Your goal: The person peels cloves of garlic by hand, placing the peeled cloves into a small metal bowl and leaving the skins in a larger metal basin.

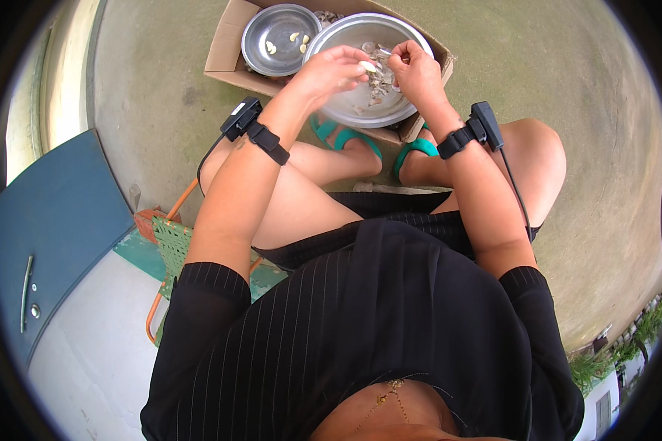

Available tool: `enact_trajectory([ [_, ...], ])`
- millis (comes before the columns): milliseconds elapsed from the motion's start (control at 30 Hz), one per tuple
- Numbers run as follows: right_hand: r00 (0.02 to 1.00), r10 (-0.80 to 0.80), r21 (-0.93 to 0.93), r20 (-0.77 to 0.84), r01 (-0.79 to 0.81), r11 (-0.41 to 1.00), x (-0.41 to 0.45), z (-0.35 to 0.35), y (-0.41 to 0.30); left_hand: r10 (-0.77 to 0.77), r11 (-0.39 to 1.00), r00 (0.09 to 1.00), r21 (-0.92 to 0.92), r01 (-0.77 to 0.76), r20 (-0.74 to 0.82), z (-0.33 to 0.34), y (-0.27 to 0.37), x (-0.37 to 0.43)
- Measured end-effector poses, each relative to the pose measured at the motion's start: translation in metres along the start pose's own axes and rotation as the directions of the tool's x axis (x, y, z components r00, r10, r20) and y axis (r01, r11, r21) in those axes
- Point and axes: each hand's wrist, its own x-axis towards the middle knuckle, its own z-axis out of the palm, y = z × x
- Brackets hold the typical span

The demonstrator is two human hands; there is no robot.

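Note:
My left hand (336,70) holds a peeled garlic clove (367,66) between thumb and fingertips, over a large metal basin (345,107). My right hand (417,69) is across the same basin, fingers curled with thumb and forefinger together; a thin, light-coloured piece shows at its fingertips, too small to name. Garlic skins (380,82) lie scattered in the basin beneath both hands. To the left, a smaller metal bowl (256,52) holds several peeled cloves (294,37).
Bowl and basin sit in an open cardboard box (229,41) on a concrete floor (160,88). More garlic (326,17), partly hidden, is behind them. My feet in green sandals (358,135) are close to the box. A woven chair (172,248) and a blue door (60,220) stand at left.

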Motion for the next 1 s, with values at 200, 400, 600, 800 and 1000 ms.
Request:
enact_trajectory([
  [200,0.990,-0.135,-0.220,0.029,0.138,0.966,0.011,0.007,0.036,0.092,0.995,0.995,-0.032,-0.091,0.038,0.000,0.004,0.000],
  [400,0.983,-0.163,-0.076,0.090,0.170,0.983,0.000,0.008,0.010,0.099,0.995,0.994,-0.004,-0.100,-0.042,-0.001,0.005,0.000],
  [600,0.965,-0.245,-0.070,0.099,0.252,0.965,-0.007,0.005,-0.002,0.090,0.996,0.993,0.013,-0.089,-0.074,-0.001,0.003,0.001],
  [800,0.941,-0.321,-0.109,0.105,0.332,0.937,-0.008,0.006,0.000,0.070,0.998,0.997,0.000,-0.070,-0.045,-0.001,0.003,0.002],
  [1000,0.979,-0.184,-0.012,0.087,0.185,0.983,-0.005,0.007,0.002,0.080,0.997,0.997,-0.022,-0.080,-0.024,0.001,0.003,0.002],
])
